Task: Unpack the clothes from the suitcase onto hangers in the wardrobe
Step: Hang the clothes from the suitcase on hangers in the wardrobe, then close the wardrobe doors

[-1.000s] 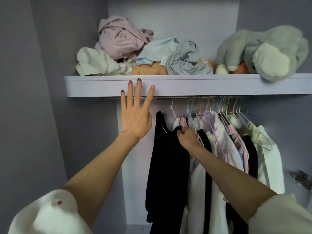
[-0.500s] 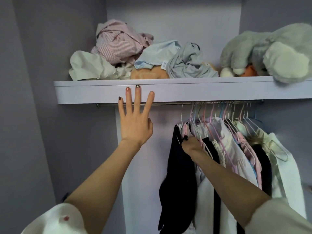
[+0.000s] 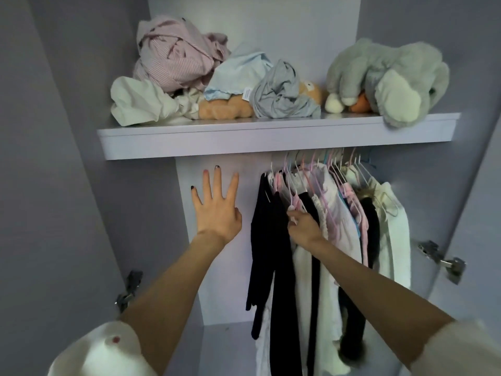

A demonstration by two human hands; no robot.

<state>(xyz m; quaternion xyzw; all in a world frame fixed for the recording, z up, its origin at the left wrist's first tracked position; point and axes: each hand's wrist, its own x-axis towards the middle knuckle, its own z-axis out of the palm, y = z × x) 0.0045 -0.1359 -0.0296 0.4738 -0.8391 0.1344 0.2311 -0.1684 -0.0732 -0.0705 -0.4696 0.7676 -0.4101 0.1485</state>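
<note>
I face an open grey wardrobe. Under its shelf (image 3: 271,143) several garments hang on pink and white hangers (image 3: 320,169), bunched toward the right. A black garment (image 3: 267,240) hangs at the left end of the row. My right hand (image 3: 302,226) reaches among the clothes, its fingers closed on a pink hanger (image 3: 294,204) beside the black garment. My left hand (image 3: 217,207) is raised with fingers spread, empty, in front of the back panel left of the clothes. No suitcase is in view.
On the shelf lie crumpled clothes (image 3: 176,66), pink striped, white, light blue and grey, with an orange plush toy and a large grey plush toy (image 3: 387,77) overhanging at right. Door hinges (image 3: 127,291) sit on both side walls. The wardrobe's left half holds no hangers.
The black garment and its hanger slid right against the other clothes. My left hand dropped below the shelf edge. The camera pulled back and tilted, showing more of the wardrobe.
</note>
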